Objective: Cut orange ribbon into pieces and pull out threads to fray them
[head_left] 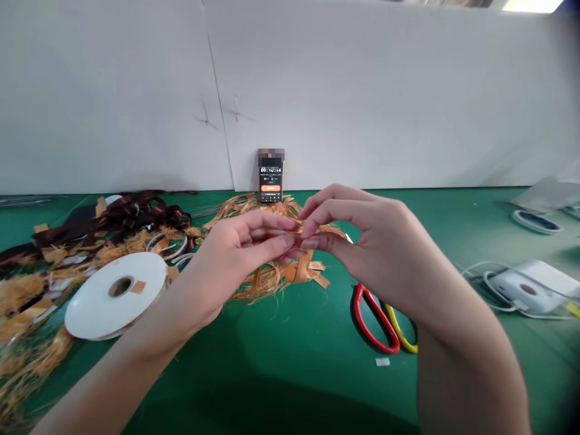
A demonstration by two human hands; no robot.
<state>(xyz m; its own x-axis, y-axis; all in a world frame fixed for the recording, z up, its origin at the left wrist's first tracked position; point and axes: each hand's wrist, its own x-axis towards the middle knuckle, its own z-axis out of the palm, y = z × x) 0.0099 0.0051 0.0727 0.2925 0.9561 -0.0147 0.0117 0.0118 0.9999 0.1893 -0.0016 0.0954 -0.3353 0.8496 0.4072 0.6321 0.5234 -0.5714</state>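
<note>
My left hand (254, 241) and my right hand (353, 223) meet at the middle of the view, fingertips almost touching. Both pinch thin orange-tan ribbon strands (298, 232) between thumb and fingers. Below the fingers hangs a folded loop of tan ribbon (301, 269) with short cut ends. Behind and under the hands lies a loose pile of frayed tan ribbon strands (260, 281) on the green table. The exact shape of the held piece is partly hidden by my fingers.
A white ribbon spool (97, 302) lies at left, beside dark brown ribbon (149, 211) and frayed scraps (27, 296). A phone (270, 181) showing a timer leans on the white wall. Red-and-yellow-handled scissors (385, 344) lie under my right arm. A white charger with cable (530, 287) sits at right.
</note>
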